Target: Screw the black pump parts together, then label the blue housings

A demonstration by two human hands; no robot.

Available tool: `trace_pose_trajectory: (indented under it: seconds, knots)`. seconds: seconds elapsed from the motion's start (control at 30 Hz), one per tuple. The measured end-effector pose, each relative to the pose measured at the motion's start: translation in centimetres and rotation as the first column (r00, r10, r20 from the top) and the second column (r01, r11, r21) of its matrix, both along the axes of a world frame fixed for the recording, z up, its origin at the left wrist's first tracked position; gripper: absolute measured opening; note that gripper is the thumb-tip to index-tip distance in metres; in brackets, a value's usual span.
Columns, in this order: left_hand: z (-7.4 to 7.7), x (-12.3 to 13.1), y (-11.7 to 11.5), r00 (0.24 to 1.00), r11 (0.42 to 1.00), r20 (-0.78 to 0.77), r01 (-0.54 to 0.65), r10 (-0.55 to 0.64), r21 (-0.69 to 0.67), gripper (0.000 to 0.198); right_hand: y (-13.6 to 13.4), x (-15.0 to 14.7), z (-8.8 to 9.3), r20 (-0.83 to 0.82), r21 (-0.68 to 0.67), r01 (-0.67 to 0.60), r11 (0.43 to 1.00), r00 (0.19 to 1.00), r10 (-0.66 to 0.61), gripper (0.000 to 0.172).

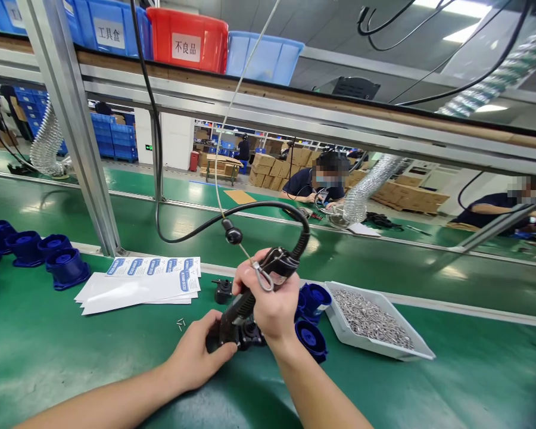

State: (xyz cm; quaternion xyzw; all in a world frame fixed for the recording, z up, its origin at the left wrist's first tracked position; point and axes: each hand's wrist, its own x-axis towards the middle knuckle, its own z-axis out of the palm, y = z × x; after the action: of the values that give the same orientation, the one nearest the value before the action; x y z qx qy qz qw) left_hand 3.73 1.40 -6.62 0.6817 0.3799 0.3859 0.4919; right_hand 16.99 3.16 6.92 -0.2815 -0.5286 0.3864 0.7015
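My right hand (274,298) is wrapped round a black electric screwdriver (243,307), which hangs from a thin cable and has a black cord at its top. The tool tilts down to the left, and its tip is hidden near my left hand. Low on the green table, my left hand (201,351) grips a small black part (213,341) between thumb and fingers, mostly covered. Another black housing (250,335) sits right beside it, partly behind my right hand. A further black part (223,291) stands just behind the screwdriver.
A white tray (339,330) of small metal screws lies to the right, next to blue plastic housings (311,339). Label sheets (138,292), a few loose screws (181,323) and more blue housings (67,268) are on the left. Co-workers (317,179) sit across the bench.
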Motion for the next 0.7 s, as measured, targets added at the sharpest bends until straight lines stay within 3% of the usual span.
trace_pose_trajectory:
  seconds: [0.13,0.43,0.7]
  knots:
    - [0.1,0.0,0.0,1.000,1.000,0.003,0.002,-0.002,-0.004,0.022,0.7,0.2,0.2,-0.026,0.017,0.052,0.998,0.998,-0.052,0.027]
    - [-0.1,-0.1,0.2,0.999,1.000,0.032,0.000,0.000,-0.018,0.024,1.3,-0.1,-0.8,0.032,-0.049,0.011,0.999,0.999,-0.009,0.029]
    - [0.2,0.3,1.1,0.991,0.990,0.131,0.045,-0.027,-0.135,0.030,2.3,-1.3,-2.5,0.066,0.003,0.027,1.000,0.997,-0.027,0.028]
